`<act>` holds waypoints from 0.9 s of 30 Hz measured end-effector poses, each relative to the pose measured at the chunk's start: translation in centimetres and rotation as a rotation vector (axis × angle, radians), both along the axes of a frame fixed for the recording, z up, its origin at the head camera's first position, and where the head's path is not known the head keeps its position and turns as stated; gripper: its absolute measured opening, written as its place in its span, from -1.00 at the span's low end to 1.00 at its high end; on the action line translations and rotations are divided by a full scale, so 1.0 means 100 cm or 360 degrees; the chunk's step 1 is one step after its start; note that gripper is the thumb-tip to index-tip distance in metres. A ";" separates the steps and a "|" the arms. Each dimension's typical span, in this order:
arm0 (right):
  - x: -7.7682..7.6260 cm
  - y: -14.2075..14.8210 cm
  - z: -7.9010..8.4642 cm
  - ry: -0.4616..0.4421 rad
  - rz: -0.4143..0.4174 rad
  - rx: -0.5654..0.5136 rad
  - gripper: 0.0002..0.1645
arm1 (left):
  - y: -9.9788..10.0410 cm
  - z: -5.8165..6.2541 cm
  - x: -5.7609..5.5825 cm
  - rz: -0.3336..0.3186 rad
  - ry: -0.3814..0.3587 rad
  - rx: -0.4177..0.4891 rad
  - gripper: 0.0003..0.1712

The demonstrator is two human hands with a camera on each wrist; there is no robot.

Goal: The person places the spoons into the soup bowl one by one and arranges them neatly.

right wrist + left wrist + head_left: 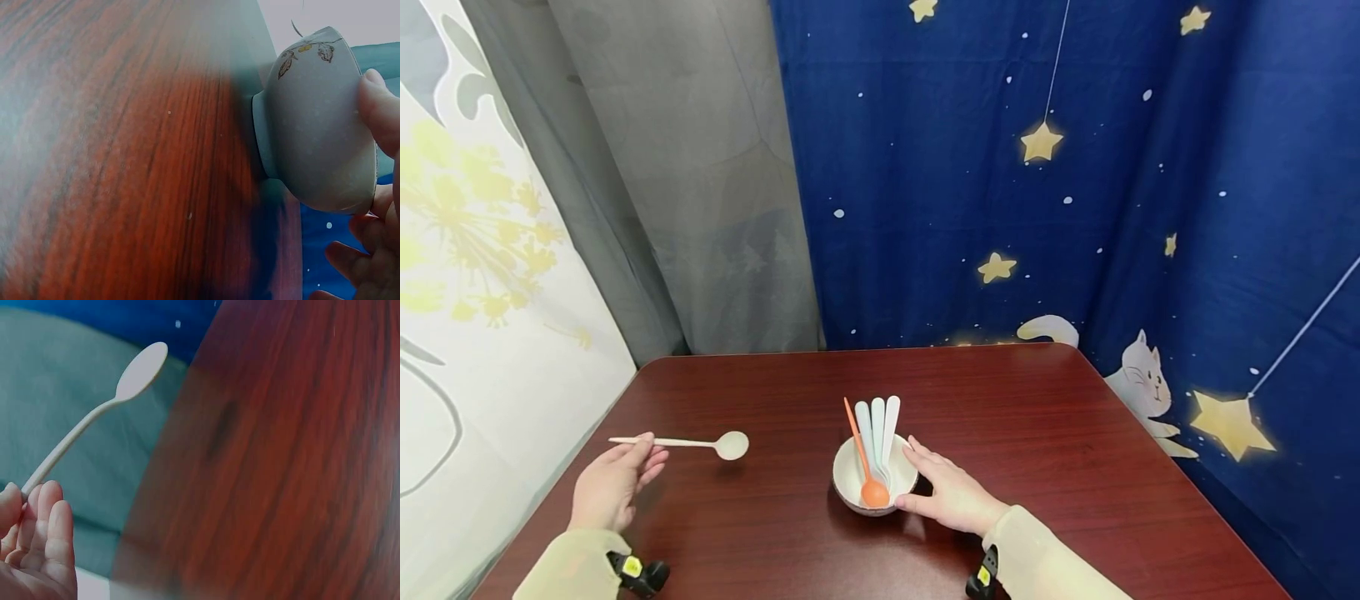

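In the head view my left hand (pixel 617 483) pinches a cream spoon (pixel 732 446) by its handle, over the left of the table. The left wrist view shows the spoon's bowl end (pixel 142 372) pointing away from the fingers. My right hand (pixel 955 496) rests against the right side of a white bowl (pixel 844 483), its thumb and fingers spread along the rim. An orange spoon (pixel 874 492) leans in the bowl beside several pale spoons (pixel 877 425), handles pointing up. In the right wrist view the thumb (pixel 378 106) touches the bowl's outer wall (pixel 322 131), which carries a leaf pattern.
A dark red-brown wooden table (pixel 760 542) lies under both hands. Behind it hang a blue curtain with stars (pixel 940 208) and a grey curtain (pixel 700 208). White patterned cloth (pixel 490 333) is at the left. Each wrist wears a black strap device (pixel 638 573).
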State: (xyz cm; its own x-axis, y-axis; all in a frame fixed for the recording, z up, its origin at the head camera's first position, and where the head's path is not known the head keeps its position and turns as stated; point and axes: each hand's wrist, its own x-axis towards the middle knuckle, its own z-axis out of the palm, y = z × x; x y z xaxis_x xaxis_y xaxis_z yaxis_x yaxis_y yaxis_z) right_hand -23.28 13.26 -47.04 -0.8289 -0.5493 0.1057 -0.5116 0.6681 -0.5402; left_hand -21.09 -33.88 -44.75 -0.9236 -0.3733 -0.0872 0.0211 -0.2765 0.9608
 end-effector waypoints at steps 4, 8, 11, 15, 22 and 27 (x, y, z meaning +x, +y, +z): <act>0.000 0.000 0.000 -0.0005 -0.0001 -0.0001 0.01 | 0.018 0.012 -0.004 -0.0117 -0.0026 -0.0101 -0.88; 0.000 0.000 0.000 -0.0009 -0.0004 -0.0005 0.01 | 0.035 0.021 -0.008 -0.0216 -0.0061 -0.0130 -0.86; -0.001 0.000 -0.001 -0.0007 -0.0002 -0.0003 0.02 | 0.049 0.027 -0.010 -0.0262 -0.0059 -0.0123 -0.86; -0.001 0.000 -0.001 -0.0005 -0.0003 -0.0006 0.03 | 0.068 0.033 -0.012 -0.0288 -0.0032 -0.0146 -0.95; -0.001 0.000 -0.002 0.0002 -0.0003 -0.0004 0.02 | 0.096 0.040 -0.018 -0.0317 -0.0058 -0.0201 -0.80; -0.001 0.000 -0.002 -0.0001 -0.0006 -0.0007 0.00 | 0.112 0.044 -0.024 -0.0358 -0.0056 -0.0235 -0.73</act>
